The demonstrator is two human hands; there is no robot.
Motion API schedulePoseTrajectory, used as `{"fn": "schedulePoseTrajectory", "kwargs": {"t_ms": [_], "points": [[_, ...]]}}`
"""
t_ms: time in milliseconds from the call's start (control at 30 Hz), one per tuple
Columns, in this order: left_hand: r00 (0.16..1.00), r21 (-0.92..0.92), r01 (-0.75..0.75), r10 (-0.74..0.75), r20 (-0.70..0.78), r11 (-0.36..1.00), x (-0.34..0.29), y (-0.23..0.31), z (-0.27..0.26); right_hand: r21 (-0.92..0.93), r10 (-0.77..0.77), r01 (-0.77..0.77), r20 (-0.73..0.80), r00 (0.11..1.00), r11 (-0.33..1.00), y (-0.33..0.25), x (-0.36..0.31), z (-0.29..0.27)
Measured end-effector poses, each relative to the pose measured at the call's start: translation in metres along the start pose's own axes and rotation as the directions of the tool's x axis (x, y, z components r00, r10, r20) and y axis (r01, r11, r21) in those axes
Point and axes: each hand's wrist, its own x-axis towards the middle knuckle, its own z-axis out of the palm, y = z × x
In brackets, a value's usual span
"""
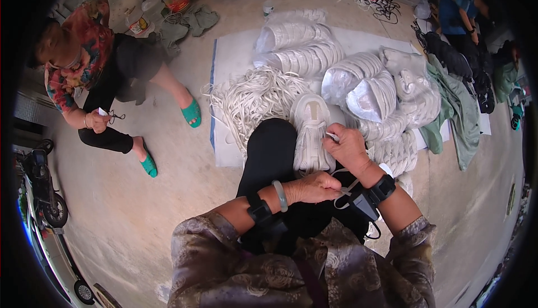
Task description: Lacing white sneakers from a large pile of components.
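A white sneaker (311,146) lies in front of me beside my black-trousered left knee (271,151), its toe pointing away. What it rests on is hidden. My right hand (348,150) is at the sneaker's right side, thumb and fingers pinched on a white shoelace (333,136). My left hand (315,188) is nearer to my body, below the sneaker. Its fingers are closed on a stretch of white shoelace (343,192) that loops toward my right wrist. Whether both hands hold the same lace I cannot tell.
A heap of loose white shoelaces (263,99) and several bundles of white shoe pieces (300,53) cover a white sheet (224,154). Green cloth (457,114) lies at right. A seated person (84,67) at left holds a small white piece; another person (460,14) is at far right.
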Motion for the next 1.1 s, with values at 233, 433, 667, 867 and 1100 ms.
{"fn": "schedulePoseTrajectory", "kwargs": {"t_ms": [233,433,667,867,1100], "points": [[0.974,0.054,-0.183,0.188,-0.123,0.982,0.008,-0.030,0.010,-0.492,-0.312,0.476,0.380,0.871,0.729,-0.036,0.047,0.009],[0.997,-0.073,-0.008,0.002,-0.074,0.997,0.004,-0.008,0.002,-0.488,-0.335,0.678,0.614,0.715,0.550,-0.050,0.061,0.015],[0.998,-0.154,0.061,-0.061,0.007,0.986,0.006,-0.009,-0.006,-0.453,-0.271,0.819,0.788,0.552,0.351,-0.059,0.072,0.020],[0.989,-0.233,0.148,-0.145,0.030,0.961,0.006,-0.009,-0.006,-0.338,-0.346,0.931,0.864,0.364,0.137,-0.074,0.078,0.034],[0.983,-0.114,0.156,-0.143,0.111,0.981,0.008,-0.006,-0.010,-0.464,-0.201,0.611,0.667,0.717,0.642,-0.050,0.088,0.014]]}}
